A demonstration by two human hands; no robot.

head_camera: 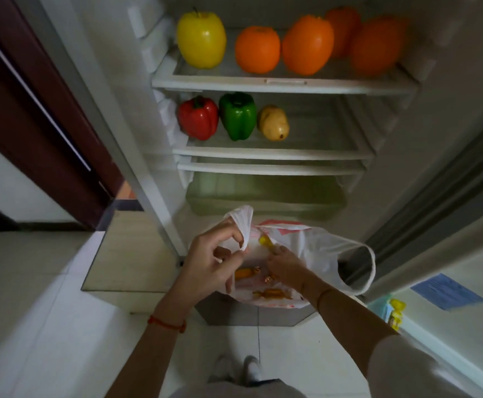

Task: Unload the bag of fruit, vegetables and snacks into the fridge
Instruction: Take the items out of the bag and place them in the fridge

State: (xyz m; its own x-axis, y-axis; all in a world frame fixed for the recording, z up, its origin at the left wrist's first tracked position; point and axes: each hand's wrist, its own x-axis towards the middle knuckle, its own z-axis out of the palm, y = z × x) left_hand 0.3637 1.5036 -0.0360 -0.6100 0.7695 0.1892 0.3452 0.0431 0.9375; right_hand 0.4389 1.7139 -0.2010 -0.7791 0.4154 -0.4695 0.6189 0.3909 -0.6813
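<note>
Head view: looking down past two bare forearms at an open fridge, and the white shoes stand on pale glossy floor tiles.
Left hand: the left hand pinches one thin, crinkled handle loop of the bag between thumb and forefinger, the other fingers loosely curled below; a red cord bracelet circles that wrist.
Right hand: the right hand reaches into the bag's mouth, fingertips gripping a small yellow wrapped snack; a thin dark band sits on that wrist.
Bag: the plastic bag is soft, white and translucent with red print, held open just in front of the fridge's bottom; its other handle loop droops open to the right.
Inside the bag: a few small orange wrapped snacks with twisted ends lie on the bottom.
Drawer: a greenish see-through drawer sits under the lowest shelf.
Middle shelf: a glossy red pepper, a glossy green pepper and a smooth tan potato stand in a row at the left, close together.
Top shelf: a shiny yellow apple at the left, then four round oranges to its right.
Door: the fridge door is swung open at the right, with a small yellow packet in its rack.
</note>
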